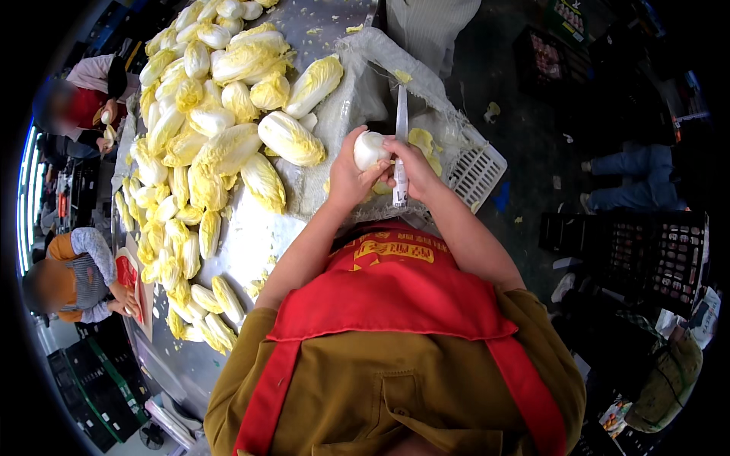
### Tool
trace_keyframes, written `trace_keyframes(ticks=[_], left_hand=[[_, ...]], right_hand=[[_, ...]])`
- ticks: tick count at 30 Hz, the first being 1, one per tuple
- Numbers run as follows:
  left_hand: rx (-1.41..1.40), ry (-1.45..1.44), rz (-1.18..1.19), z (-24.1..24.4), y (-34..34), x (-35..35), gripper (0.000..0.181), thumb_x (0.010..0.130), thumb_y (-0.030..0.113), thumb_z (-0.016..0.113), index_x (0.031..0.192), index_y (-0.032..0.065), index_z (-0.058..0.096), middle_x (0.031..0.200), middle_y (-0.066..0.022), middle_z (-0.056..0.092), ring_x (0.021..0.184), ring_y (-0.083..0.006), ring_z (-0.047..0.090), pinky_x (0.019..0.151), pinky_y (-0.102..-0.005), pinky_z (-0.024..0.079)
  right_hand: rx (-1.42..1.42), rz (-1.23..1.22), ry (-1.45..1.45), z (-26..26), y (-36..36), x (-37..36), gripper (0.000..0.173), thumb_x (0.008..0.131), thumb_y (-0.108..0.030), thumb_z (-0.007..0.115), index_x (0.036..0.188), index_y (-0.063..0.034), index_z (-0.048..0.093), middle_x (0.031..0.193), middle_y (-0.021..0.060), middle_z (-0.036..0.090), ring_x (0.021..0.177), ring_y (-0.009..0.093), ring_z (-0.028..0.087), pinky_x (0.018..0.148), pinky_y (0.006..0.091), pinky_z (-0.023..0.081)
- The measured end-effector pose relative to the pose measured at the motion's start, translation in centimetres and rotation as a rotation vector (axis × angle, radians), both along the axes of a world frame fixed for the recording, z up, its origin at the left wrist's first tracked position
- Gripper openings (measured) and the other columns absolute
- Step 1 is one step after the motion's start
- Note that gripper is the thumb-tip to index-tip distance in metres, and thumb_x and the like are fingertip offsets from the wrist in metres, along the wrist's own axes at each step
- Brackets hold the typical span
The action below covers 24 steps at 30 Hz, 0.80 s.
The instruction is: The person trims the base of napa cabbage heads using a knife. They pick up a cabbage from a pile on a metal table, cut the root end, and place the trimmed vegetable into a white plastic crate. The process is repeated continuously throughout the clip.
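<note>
My left hand [352, 174] grips a napa cabbage [369, 149], its white, rounded stem end facing up. My right hand [419, 170] is closed around a knife [402, 114] with a long narrow blade pointing away from me and a pale wrapped handle. The right fingers touch the cabbage's side. Below both hands a white woven sack [379, 48] lies open, with yellow leaf trimmings [423, 145] inside it. To the left, a large heap of napa cabbages [219, 154] covers much of the metal table [259, 228]. The nearest whole cabbage [292, 138] rests beside the sack.
A white perforated plastic basket [476, 174] shows under the sack's right side. Across the table, one person [94, 105] handles cabbage and another [85, 279] stands by a cardboard piece [144, 296]. Dark crates [639, 251] stand on the floor at right, near another person's legs [636, 176].
</note>
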<state>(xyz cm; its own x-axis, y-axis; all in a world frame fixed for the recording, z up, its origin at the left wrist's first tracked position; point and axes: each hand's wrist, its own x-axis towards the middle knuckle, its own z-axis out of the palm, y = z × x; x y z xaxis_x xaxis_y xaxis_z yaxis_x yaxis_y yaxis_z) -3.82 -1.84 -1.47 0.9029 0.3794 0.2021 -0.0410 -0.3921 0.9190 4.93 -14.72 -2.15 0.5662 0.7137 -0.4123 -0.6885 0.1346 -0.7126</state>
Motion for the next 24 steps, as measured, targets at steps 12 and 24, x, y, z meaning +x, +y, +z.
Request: trace_keyframes(ticks=[12, 24], left_hand=[[-0.475, 0.072, 0.149, -1.1, 2.0, 2.1, 0.043, 0.093, 0.035, 0.058, 0.117, -0.0007, 0.052, 0.100, -0.0116, 0.061, 0.089, -0.0192, 0.058, 0.081, -0.0327, 0.047], [-0.782, -0.075, 0.188, 2.8, 3.9, 2.8, 0.037, 0.093, 0.026, 0.059, 0.119, 0.0020, 0.047, 0.106, -0.0086, 0.058, 0.094, -0.0164, 0.057, 0.081, -0.0324, 0.050]], right_hand=[[-0.072, -0.034, 0.001, 2.7, -1.1, 0.5, 0.038, 0.088, -0.019, 0.044, 0.121, -0.0030, 0.056, 0.090, 0.0136, 0.064, 0.064, 0.020, 0.065, 0.050, 0.0259, 0.051], [0.164, -0.403, 0.235, -4.7, -7.9, 2.9, 0.016, 0.083, -0.010, 0.053, 0.091, 0.0026, 0.058, 0.080, 0.0144, 0.058, 0.061, 0.022, 0.058, 0.048, 0.0269, 0.044]])
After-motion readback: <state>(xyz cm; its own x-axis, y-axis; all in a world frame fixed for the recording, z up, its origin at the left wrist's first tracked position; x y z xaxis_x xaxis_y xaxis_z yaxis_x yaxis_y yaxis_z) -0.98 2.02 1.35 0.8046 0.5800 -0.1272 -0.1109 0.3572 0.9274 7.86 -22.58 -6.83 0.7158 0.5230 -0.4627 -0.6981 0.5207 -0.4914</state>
